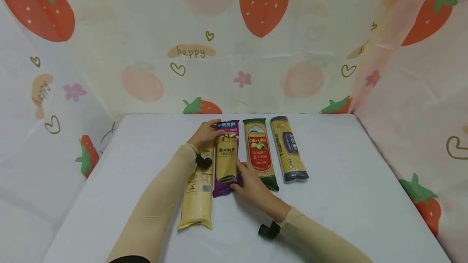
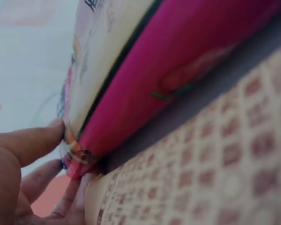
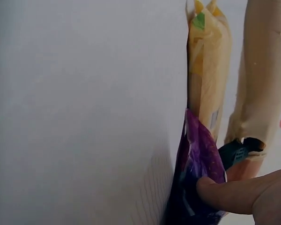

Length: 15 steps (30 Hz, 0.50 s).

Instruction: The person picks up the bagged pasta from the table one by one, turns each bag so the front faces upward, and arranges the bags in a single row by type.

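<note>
A purple pack of pasta [image 1: 226,153] lies lengthwise on the white table, its printed front facing up. My left hand [image 1: 205,134] grips its far end, with the thumb and fingers on either side of that end in the left wrist view. At the near right edge my right hand [image 1: 256,188] holds the same pack; in the right wrist view the thumb [image 3: 229,193] presses on its purple end. Just left of it lies a yellow pasta pack [image 1: 197,204], partly hidden under my left hand and wrist and reaching nearer to me.
To the right lie a green and red pasta pack [image 1: 259,149] and a spaghetti pack with dark blue ends [image 1: 289,149]. The white table [image 1: 347,214] ends at a strawberry-printed cloth backdrop [image 1: 204,80], which also hangs on both sides.
</note>
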Tool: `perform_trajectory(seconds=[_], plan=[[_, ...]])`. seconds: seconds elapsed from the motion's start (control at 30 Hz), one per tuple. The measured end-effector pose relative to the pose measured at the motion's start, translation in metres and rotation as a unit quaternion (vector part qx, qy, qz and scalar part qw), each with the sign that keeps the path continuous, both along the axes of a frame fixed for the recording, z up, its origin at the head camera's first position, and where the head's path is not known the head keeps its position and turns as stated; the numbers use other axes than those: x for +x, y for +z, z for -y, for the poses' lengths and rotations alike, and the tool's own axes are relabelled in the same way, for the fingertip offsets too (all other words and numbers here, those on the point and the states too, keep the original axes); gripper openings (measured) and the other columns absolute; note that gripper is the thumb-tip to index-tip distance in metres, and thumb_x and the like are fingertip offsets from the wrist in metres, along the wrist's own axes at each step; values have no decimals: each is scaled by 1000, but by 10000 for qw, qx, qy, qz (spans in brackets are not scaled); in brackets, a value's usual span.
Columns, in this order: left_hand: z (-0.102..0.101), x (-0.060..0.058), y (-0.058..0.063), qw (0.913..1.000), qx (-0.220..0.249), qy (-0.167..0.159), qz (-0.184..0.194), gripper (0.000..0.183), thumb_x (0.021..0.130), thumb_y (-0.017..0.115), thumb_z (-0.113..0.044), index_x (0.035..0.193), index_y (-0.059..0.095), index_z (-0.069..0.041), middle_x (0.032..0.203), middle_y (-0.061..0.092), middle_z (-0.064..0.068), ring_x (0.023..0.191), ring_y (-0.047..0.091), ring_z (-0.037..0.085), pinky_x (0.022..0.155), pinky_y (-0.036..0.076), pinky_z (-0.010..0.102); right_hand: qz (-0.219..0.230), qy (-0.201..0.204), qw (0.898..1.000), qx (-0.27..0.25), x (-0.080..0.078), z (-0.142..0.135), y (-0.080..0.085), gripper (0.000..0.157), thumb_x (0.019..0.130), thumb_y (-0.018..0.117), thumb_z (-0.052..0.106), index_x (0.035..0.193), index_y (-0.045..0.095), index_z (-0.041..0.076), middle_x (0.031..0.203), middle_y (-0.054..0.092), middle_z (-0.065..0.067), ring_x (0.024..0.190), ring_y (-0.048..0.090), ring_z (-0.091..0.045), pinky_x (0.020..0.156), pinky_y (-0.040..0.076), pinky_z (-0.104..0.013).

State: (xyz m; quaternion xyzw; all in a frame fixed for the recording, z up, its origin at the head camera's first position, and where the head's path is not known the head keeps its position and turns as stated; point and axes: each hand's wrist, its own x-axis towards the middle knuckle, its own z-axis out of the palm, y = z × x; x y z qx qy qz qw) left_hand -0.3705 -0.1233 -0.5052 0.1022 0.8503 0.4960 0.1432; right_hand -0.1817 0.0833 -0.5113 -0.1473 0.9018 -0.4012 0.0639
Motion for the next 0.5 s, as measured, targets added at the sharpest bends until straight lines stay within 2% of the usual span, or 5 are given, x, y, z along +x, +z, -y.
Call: perform_trajectory(seconds=[0.17,0.3,0.5], plan=[[-1,0,1,9997,164,11,205,70,110,65,-19,170,30,-6,163,41,28,147,45,43,115,48,54,-231,235,9983,490,1,-2,-1,83,101,77,11,165,28,-10,155,44,-29,143,49,-38,118,45,-50],[3,1,1,9997,104,73,185,59,113,60,-20,166,39,-6,160,45,27,145,49,42,118,44,55,-357,371,9963,685,2,-5,0,79,101,76,9,163,32,-12,158,42,-30,147,45,-41,120,42,-52],[21,8,5,9995,-142,14,-299,46,115,55,-21,157,51,-5,155,53,25,145,49,42,120,42,56,-358,397,9949,860,6,-4,2,81,100,77,8,164,30,-11,165,34,-31,154,36,-43,122,39,-53]])
